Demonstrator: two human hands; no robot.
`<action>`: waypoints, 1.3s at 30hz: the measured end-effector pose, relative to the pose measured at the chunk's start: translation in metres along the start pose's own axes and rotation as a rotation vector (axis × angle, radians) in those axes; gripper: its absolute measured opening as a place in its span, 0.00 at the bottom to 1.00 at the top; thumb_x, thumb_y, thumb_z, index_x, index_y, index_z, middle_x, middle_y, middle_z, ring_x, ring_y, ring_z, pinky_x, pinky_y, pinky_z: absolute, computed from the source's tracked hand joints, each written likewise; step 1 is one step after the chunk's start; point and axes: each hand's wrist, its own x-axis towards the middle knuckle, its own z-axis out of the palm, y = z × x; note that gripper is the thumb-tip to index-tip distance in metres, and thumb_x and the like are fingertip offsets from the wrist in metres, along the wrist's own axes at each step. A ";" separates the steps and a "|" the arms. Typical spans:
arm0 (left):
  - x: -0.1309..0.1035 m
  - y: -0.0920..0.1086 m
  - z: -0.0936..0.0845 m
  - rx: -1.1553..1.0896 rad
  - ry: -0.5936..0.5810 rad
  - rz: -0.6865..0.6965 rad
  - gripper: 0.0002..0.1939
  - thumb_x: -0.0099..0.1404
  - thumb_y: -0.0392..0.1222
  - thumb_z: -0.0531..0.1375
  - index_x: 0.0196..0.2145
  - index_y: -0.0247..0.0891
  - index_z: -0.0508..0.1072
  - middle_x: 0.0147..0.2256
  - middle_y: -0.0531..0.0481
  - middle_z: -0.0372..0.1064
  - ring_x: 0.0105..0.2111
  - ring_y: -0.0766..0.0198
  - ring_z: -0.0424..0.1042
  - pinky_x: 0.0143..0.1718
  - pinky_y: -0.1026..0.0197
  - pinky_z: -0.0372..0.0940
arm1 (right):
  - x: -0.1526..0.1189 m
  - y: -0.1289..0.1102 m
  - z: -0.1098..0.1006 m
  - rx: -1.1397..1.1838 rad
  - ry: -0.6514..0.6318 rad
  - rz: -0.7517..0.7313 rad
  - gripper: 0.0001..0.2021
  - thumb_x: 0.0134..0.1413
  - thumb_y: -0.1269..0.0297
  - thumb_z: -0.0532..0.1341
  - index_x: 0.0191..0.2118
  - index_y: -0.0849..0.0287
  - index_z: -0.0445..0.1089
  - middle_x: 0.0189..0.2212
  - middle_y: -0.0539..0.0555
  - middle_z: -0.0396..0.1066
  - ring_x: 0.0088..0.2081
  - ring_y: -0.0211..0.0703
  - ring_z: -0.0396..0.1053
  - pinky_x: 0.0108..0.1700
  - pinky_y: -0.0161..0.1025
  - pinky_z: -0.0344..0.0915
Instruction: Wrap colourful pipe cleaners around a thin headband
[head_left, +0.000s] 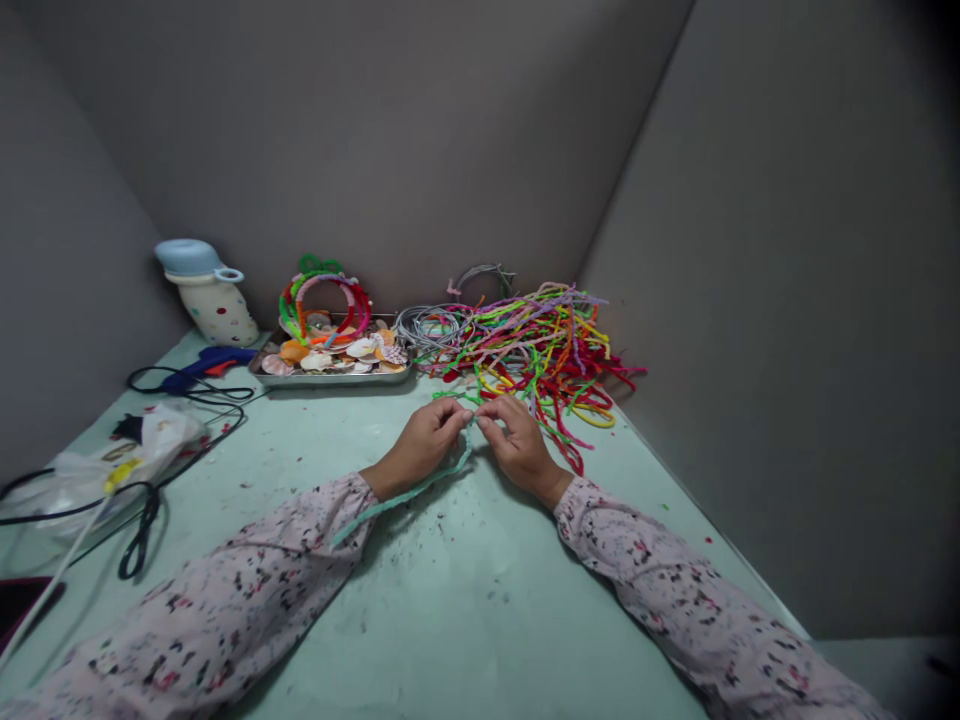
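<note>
Above the middle of the table, my left hand (426,440) and my right hand (519,447) meet with their fingertips almost touching. Both pinch one end of a mint-green pipe cleaner (405,494). Its loose length curves down from the fingers and runs left along my left wrist to the sleeve. The bit between the fingertips is too small to make out. Just beyond my right hand lies a heap of pipe cleaners (536,340) in red, pink, yellow, green and purple.
A metal tray (337,380) at the back holds seashells (364,347), with colourful wrapped hoops (365,305) standing on it. Beside it lies coiled grey wire (427,328). On the left are a bottle (217,305), a blue tool (196,368), black cables (150,505) and a plastic bag (71,480).
</note>
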 end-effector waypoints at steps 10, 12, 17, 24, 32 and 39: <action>-0.004 -0.001 0.000 -0.079 -0.045 -0.004 0.14 0.64 0.50 0.53 0.30 0.36 0.67 0.22 0.56 0.61 0.23 0.68 0.59 0.25 0.66 0.55 | 0.001 0.001 -0.001 0.003 0.017 0.005 0.06 0.61 0.63 0.54 0.36 0.55 0.67 0.33 0.53 0.67 0.39 0.46 0.63 0.45 0.45 0.58; -0.004 -0.001 0.000 -0.068 -0.050 -0.009 0.13 0.64 0.49 0.53 0.29 0.37 0.67 0.21 0.56 0.61 0.22 0.68 0.59 0.24 0.65 0.55 | 0.001 0.001 -0.001 0.000 0.016 0.007 0.06 0.61 0.63 0.54 0.36 0.55 0.67 0.33 0.53 0.67 0.39 0.46 0.63 0.45 0.45 0.58; -0.002 -0.001 0.001 -0.007 -0.024 0.047 0.12 0.65 0.46 0.53 0.27 0.37 0.65 0.21 0.56 0.60 0.22 0.68 0.58 0.25 0.65 0.55 | 0.000 0.001 -0.001 0.004 0.017 0.002 0.06 0.61 0.63 0.53 0.36 0.54 0.67 0.33 0.53 0.67 0.40 0.46 0.64 0.45 0.46 0.58; -0.003 0.000 0.003 -0.126 -0.027 -0.006 0.12 0.65 0.47 0.53 0.29 0.37 0.65 0.20 0.56 0.59 0.21 0.69 0.57 0.24 0.66 0.54 | 0.001 0.001 -0.002 0.010 0.071 -0.035 0.05 0.60 0.65 0.55 0.37 0.54 0.67 0.34 0.53 0.67 0.40 0.46 0.64 0.46 0.46 0.59; -0.002 -0.002 0.004 -0.262 0.074 -0.072 0.13 0.64 0.49 0.55 0.28 0.36 0.64 0.20 0.57 0.60 0.20 0.71 0.57 0.23 0.66 0.53 | 0.003 0.000 -0.007 0.045 0.315 0.085 0.07 0.60 0.64 0.55 0.32 0.56 0.67 0.32 0.54 0.65 0.38 0.45 0.64 0.44 0.44 0.61; -0.004 0.002 0.006 -0.301 0.041 -0.089 0.13 0.64 0.49 0.55 0.30 0.36 0.65 0.19 0.57 0.60 0.20 0.71 0.56 0.22 0.68 0.52 | 0.001 0.001 0.005 0.278 0.096 0.219 0.13 0.59 0.57 0.55 0.27 0.58 0.67 0.27 0.50 0.64 0.32 0.40 0.62 0.36 0.38 0.59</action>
